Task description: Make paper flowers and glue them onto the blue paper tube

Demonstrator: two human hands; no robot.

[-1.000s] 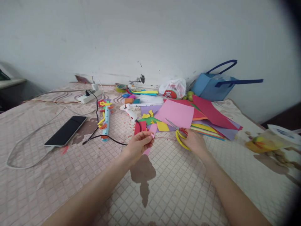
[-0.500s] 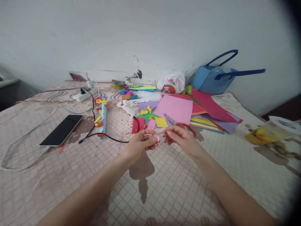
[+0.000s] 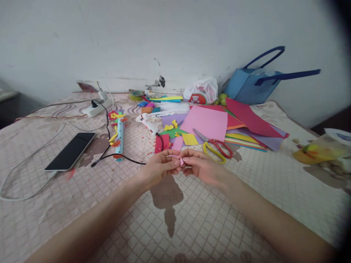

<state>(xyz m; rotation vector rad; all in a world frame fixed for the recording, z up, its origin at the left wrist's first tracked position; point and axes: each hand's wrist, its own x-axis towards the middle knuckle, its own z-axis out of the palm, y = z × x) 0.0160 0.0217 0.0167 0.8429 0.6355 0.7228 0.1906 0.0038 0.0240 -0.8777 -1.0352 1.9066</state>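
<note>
A small pink strip [image 3: 181, 161], thin and curled at its end, is pinched between the fingertips of my left hand [image 3: 161, 164]. My right hand [image 3: 201, 164] meets it from the other side, thumb and finger closed on the same pink piece. Both hands hover above the cloth, fingertips touching or nearly so. Just beyond my right hand lie scissors [image 3: 215, 146] with one red and one yellow handle. Past the fingers are a pink paper strip [image 3: 178, 143], a yellow paper piece [image 3: 190, 139] and a red piece [image 3: 161, 142].
Coloured sheets [image 3: 207, 120] spread behind the hands. A white glue gun [image 3: 148, 123] trails a black cable. At left are a decorated light-blue strip [image 3: 120, 137], a phone [image 3: 71, 151] and a power strip [image 3: 97, 107]. A blue bag [image 3: 249, 86] and a plastic container [image 3: 315, 148] stand at right.
My right hand has moved left to the left hand and closed on the pink strip. The scissors' yellow handle has come into view. The camera view has shifted slightly.
</note>
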